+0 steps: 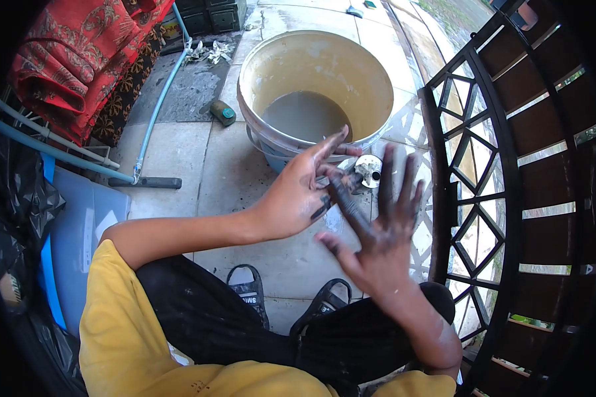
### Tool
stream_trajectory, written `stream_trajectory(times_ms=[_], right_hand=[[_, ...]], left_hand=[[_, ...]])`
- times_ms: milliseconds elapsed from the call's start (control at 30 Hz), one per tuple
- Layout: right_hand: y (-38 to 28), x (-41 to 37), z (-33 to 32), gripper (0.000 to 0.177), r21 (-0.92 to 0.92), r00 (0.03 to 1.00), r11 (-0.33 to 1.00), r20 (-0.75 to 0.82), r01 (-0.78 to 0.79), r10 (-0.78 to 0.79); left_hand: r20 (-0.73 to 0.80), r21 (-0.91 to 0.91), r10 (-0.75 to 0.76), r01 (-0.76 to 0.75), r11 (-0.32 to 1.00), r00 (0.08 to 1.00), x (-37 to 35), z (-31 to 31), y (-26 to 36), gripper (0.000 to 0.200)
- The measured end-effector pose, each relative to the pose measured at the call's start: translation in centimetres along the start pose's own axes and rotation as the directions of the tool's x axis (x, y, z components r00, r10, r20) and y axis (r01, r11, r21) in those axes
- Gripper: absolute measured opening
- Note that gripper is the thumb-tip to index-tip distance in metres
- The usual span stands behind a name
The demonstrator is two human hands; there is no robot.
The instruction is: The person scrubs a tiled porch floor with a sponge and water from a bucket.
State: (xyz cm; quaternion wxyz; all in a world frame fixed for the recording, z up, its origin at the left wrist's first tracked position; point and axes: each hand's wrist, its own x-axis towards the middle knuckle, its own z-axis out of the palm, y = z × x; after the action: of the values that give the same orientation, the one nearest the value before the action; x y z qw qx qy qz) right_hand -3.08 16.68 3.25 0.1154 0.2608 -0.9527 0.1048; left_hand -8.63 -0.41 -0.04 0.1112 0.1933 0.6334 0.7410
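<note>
My left hand (301, 188) is raised in front of the bucket, some fingers stretched out and others partly bent, with dark smears on it. It meets the index finger of my right hand (381, 231), whose fingers are spread and blackened. Neither hand visibly holds an object. Behind them stands a large cream bucket (367, 76) with cloudy grey water (304, 116) inside. A round whitish piece with a dark hole (367, 171) shows between the hands, partly hidden by fingers.
A small green-topped container (223, 113) lies on the tiled floor (172, 149). At the right is a black metal gate (510, 165). Red patterned cloth (79, 53), blue pipes (155, 106), a bluish plastic box (89, 225) and black plastic (20, 205) are at the left.
</note>
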Motion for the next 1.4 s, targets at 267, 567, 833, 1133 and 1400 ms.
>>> stream_trajectory(times_ms=[267,567,833,1133,1400], right_hand=[[-0.2,0.5,-0.1,0.066,0.063,1.000,0.998,0.017,-0.022,0.021],[-1.6,2.1,0.0,0.075,0.562,0.815,-0.652,0.559,-0.508,-0.152],[-0.1,2.5,0.9,0.036,0.938,0.906,0.043,0.320,-0.344,0.277],[-0.5,2.6,1.0,0.015,0.371,0.908,0.899,-0.414,0.233,-0.064],[0.4,2.7,0.9,0.020,0.275,0.976,0.947,-0.184,0.165,-0.116]], left_hand=[[-0.028,-0.121,-0.017,0.013,0.993,0.999,0.3,-0.7,0.5,0.068],[0.128,0.457,0.136,-0.180,0.871,0.982,0.8,0.6,-1.2,0.077],[0.081,0.306,0.071,-0.092,0.948,0.994,0.5,0.3,-0.7,0.078],[0.219,0.190,0.189,-0.232,0.954,0.957,0.3,0.6,0.1,0.072],[0.192,0.159,0.095,-0.127,0.979,0.977,-0.3,0.5,1.0,0.076]])
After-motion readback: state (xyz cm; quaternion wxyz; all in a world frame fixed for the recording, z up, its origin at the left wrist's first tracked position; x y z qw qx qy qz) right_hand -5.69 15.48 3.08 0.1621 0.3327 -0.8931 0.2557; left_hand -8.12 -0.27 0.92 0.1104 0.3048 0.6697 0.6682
